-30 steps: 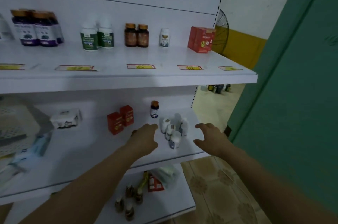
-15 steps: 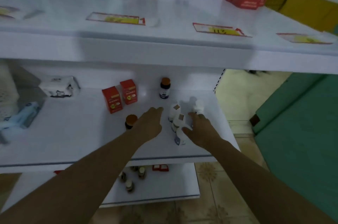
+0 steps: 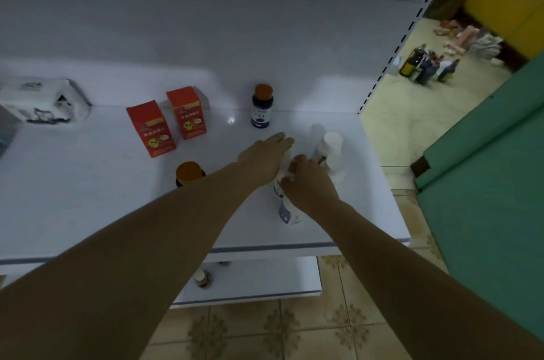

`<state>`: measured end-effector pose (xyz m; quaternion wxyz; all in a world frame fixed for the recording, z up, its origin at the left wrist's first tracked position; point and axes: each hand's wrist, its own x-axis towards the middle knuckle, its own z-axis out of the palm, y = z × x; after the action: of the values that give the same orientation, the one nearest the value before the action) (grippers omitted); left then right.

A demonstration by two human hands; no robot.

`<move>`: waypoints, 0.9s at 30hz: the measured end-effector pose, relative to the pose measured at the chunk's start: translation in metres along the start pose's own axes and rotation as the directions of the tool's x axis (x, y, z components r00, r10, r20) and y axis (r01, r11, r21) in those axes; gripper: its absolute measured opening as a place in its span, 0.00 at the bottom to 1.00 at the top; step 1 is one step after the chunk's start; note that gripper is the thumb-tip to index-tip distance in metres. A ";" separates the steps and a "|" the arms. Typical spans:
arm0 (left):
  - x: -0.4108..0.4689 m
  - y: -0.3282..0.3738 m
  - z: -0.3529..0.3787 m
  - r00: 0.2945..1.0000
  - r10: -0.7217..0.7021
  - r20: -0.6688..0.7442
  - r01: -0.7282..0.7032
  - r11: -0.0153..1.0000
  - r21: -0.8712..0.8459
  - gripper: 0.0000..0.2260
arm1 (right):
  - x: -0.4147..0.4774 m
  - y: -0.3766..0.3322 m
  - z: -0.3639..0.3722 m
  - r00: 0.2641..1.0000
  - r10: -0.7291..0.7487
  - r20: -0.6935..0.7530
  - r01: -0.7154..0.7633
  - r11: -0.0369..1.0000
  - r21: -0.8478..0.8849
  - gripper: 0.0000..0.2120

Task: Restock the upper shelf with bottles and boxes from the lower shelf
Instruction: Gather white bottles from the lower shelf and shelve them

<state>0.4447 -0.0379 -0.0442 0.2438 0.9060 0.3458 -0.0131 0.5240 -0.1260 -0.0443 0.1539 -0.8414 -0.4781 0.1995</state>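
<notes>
On the white lower shelf (image 3: 88, 183) a cluster of small white bottles (image 3: 332, 143) stands near the right end. My right hand (image 3: 309, 186) curls its fingers over one white bottle (image 3: 290, 212) at the front of the cluster. My left hand (image 3: 265, 159) reaches in beside it, fingers straight, lying against the bottles' left side. Two red boxes (image 3: 151, 128) stand further left. A dark bottle with an orange cap (image 3: 262, 106) stands at the back. A brown jar with an orange lid (image 3: 190, 172) shows beside my left forearm. The upper shelf is out of view.
A white packet (image 3: 44, 100) lies at the shelf's back left. A lower shelf holds a small bottle (image 3: 202, 277). To the right are a green panel (image 3: 485, 183), tiled floor and several bottles on the floor (image 3: 424, 65).
The view dropped down, so the upper shelf left the frame. Both hands moved in on the white bottles, and my right hand's fingers came down over one.
</notes>
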 end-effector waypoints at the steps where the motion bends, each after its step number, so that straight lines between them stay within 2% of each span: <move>1: 0.001 0.001 0.004 0.999 -0.008 -0.034 0.008 1.000 -0.014 0.28 | 0.001 0.000 0.001 1.000 -0.004 -0.010 0.004 1.000 0.012 0.10; 4: 0.000 -0.001 0.008 0.979 -0.043 -0.201 0.031 0.998 -0.063 0.16 | 0.000 0.001 -0.002 1.000 -0.002 -0.019 0.004 0.997 0.082 0.10; 6: -0.002 -0.005 0.002 0.968 -0.072 -0.242 0.043 0.991 -0.123 0.09 | -0.001 0.002 -0.009 0.999 -0.009 -0.039 0.015 0.988 0.151 0.12; 9: -0.010 -0.010 -0.017 0.967 -0.124 -0.225 0.043 0.942 -0.334 0.13 | -0.005 -0.001 -0.030 0.996 -0.030 -0.082 0.052 0.957 0.287 0.13; 12: -0.028 -0.009 -0.045 0.959 -0.190 -0.208 0.034 0.811 -0.583 0.16 | -0.017 -0.010 -0.060 0.993 -0.071 -0.097 0.108 0.885 0.454 0.12; 15: -0.056 -0.002 -0.077 0.947 -0.286 -0.144 0.042 0.556 -0.830 0.15 | -0.036 -0.023 -0.088 0.992 -0.102 -0.075 0.127 0.788 0.602 0.09; 17: -0.080 0.005 -0.094 0.957 -0.279 -0.083 0.038 0.402 -0.915 0.13 | -0.051 -0.035 -0.105 0.991 -0.129 -0.030 0.117 0.744 0.658 0.07; 18: -0.092 0.010 -0.100 0.961 -0.265 -0.072 0.028 0.356 -0.934 0.13 | -0.058 -0.042 -0.112 0.989 -0.146 -0.007 0.111 0.719 0.686 0.09; 23: -0.151 0.040 -0.124 0.975 -0.214 -0.065 -0.015 0.230 -0.973 0.14 | -0.101 -0.074 -0.135 0.969 -0.218 0.115 0.011 0.504 0.864 0.22; 27: -0.191 0.062 -0.141 0.981 -0.172 -0.091 -0.066 0.143 -0.987 0.19 | -0.139 -0.098 -0.143 0.953 -0.264 0.145 -0.058 0.313 0.948 0.21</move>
<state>0.3182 -0.1328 0.1436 0.7431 0.5096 0.3223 0.2904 0.4561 -0.2079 0.1509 0.5599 -0.5235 -0.3410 0.5441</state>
